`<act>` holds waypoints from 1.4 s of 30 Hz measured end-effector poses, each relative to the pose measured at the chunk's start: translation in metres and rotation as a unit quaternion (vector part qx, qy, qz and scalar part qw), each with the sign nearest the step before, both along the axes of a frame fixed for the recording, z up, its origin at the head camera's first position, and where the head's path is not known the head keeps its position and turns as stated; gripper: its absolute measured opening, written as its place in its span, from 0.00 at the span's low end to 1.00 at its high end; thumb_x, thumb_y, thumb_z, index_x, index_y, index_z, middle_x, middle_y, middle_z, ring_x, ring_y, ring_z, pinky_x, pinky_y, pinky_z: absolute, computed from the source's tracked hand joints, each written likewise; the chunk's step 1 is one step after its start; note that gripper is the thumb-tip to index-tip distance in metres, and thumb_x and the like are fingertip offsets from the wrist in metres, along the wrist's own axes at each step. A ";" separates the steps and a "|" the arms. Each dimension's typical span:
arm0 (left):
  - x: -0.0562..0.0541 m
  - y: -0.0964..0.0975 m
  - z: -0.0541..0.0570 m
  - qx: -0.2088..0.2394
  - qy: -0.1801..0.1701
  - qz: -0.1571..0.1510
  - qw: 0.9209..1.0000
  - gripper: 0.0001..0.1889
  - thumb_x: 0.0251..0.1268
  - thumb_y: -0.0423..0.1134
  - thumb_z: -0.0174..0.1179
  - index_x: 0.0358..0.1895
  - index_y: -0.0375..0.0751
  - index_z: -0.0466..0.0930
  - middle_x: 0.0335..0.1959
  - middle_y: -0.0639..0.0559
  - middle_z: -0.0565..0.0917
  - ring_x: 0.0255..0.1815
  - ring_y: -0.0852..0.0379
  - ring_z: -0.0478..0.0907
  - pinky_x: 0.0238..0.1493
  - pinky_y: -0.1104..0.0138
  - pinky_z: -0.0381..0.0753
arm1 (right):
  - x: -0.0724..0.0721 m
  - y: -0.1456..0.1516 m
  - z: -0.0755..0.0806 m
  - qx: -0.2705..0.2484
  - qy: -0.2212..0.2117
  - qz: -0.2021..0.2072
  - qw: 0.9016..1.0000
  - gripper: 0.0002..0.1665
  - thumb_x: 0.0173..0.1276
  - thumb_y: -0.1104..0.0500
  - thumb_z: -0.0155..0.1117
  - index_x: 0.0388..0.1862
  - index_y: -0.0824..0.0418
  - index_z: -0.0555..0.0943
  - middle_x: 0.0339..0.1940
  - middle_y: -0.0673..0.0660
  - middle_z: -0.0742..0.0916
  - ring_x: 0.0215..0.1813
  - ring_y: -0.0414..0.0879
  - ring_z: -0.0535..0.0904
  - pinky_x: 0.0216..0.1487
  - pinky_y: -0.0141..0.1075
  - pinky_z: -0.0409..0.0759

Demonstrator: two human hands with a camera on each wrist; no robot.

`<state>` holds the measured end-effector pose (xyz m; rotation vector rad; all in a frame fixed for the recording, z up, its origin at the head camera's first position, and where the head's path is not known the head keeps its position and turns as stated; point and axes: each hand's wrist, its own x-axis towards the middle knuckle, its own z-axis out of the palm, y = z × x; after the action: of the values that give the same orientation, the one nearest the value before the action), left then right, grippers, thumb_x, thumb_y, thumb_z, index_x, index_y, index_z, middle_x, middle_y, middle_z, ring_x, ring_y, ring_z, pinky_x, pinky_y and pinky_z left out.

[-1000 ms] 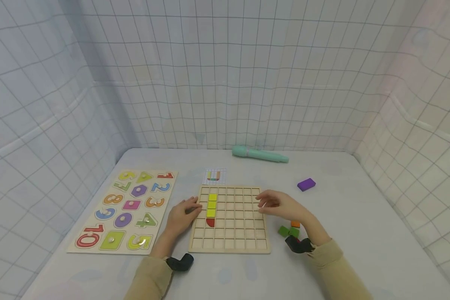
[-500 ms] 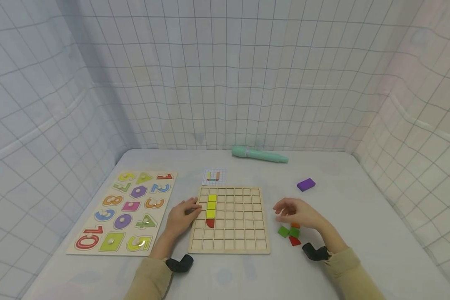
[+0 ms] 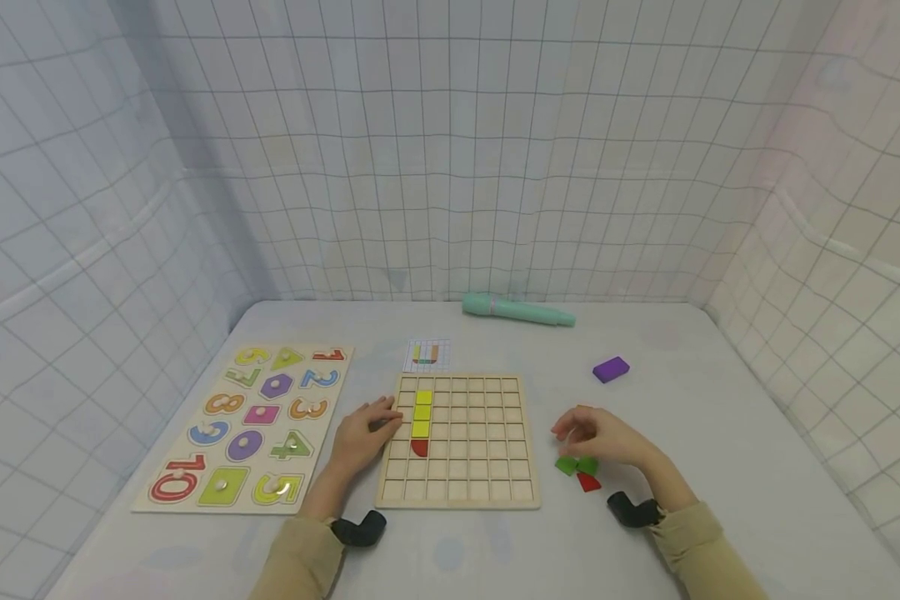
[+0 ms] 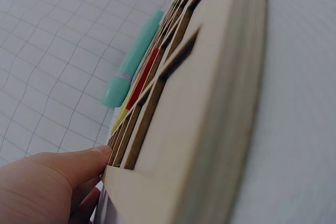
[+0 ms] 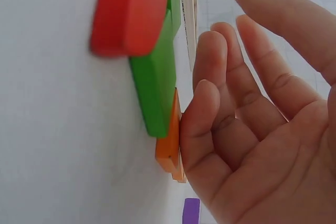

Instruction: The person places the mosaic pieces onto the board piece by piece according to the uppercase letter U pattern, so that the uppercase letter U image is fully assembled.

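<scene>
My left hand (image 3: 362, 433) rests at the left edge of a wooden grid board (image 3: 478, 450), its thumb tip (image 4: 102, 153) touching the rim in the left wrist view. Within the grid, yellow squares (image 3: 422, 412) form a column above a red rounded piece (image 3: 419, 448). Right of the board, my right hand (image 3: 606, 435) hovers low over loose blocks, fingers loosely bent and holding nothing. Green blocks (image 3: 587, 467) and a red block (image 3: 588, 482) show below it. In the right wrist view, orange blocks (image 5: 168, 156) lie right beside the little finger; the hand mostly hides them from the head view.
A number and shape puzzle board (image 3: 247, 417) lies at the left. Behind the grid board is a small pattern card (image 3: 427, 355). A mint-green toy microphone or pen-shaped object (image 3: 521, 311) lies at the back, and a purple block (image 3: 611, 369) sits at the right.
My right hand has drawn back from the board's right edge to the loose blocks and lowered over them. The left hand stays at the board's left edge.
</scene>
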<state>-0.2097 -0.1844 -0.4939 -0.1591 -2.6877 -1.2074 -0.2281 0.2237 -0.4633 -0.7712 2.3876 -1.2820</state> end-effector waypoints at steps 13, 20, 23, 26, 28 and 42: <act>-0.001 -0.001 -0.001 0.000 0.000 -0.001 1.000 0.11 0.61 0.40 0.63 0.43 0.39 0.85 0.60 0.44 0.76 0.66 0.47 0.67 0.73 0.57 0.57 | 0.000 0.001 -0.004 0.000 -0.002 0.026 1.000 0.16 0.56 0.59 0.71 0.43 0.61 0.80 0.32 0.55 0.82 0.28 0.41 0.75 0.28 0.30 0.78; 0.001 0.000 0.003 0.001 0.004 -0.007 1.000 0.11 0.61 0.40 0.63 0.44 0.38 0.85 0.59 0.43 0.76 0.65 0.46 0.67 0.72 0.57 0.57 | 0.007 -0.004 0.004 0.032 -0.001 0.024 0.999 0.17 0.54 0.62 0.72 0.42 0.63 0.80 0.26 0.54 0.79 0.27 0.42 0.71 0.24 0.27 0.72; 0.001 0.000 0.003 -0.001 0.004 -0.008 1.000 0.12 0.61 0.40 0.63 0.43 0.37 0.85 0.59 0.43 0.76 0.65 0.46 0.67 0.72 0.57 0.58 | 0.008 -0.005 0.003 0.046 -0.002 0.024 0.999 0.18 0.52 0.62 0.74 0.42 0.61 0.80 0.27 0.54 0.79 0.28 0.43 0.72 0.26 0.27 0.73; 0.001 0.000 0.002 -0.002 0.005 -0.007 1.000 0.11 0.61 0.39 0.63 0.43 0.38 0.85 0.59 0.43 0.76 0.65 0.46 0.67 0.72 0.57 0.58 | 0.006 -0.004 -0.001 0.059 0.003 0.024 0.998 0.19 0.50 0.61 0.74 0.42 0.60 0.80 0.28 0.54 0.79 0.30 0.42 0.72 0.28 0.27 0.73; 0.000 0.000 0.002 -0.002 0.004 -0.006 1.000 0.11 0.61 0.39 0.63 0.43 0.38 0.85 0.59 0.43 0.76 0.65 0.46 0.67 0.72 0.57 0.58 | 0.004 -0.003 -0.005 0.064 0.007 0.024 0.998 0.20 0.50 0.63 0.74 0.43 0.61 0.80 0.29 0.55 0.79 0.31 0.43 0.72 0.28 0.28 0.73; 0.000 0.000 0.001 0.003 0.004 -0.007 1.000 0.11 0.60 0.39 0.63 0.43 0.38 0.85 0.59 0.43 0.76 0.65 0.46 0.67 0.72 0.58 0.57 | 0.006 -0.001 -0.002 0.061 0.000 0.041 0.997 0.23 0.46 0.60 0.77 0.42 0.58 0.80 0.30 0.52 0.80 0.34 0.45 0.74 0.31 0.29 0.74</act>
<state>-0.2102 -0.1844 -0.4928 -0.1825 -2.6802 -1.2148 -0.2222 0.2226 -0.4656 -0.8236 2.3826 -1.0928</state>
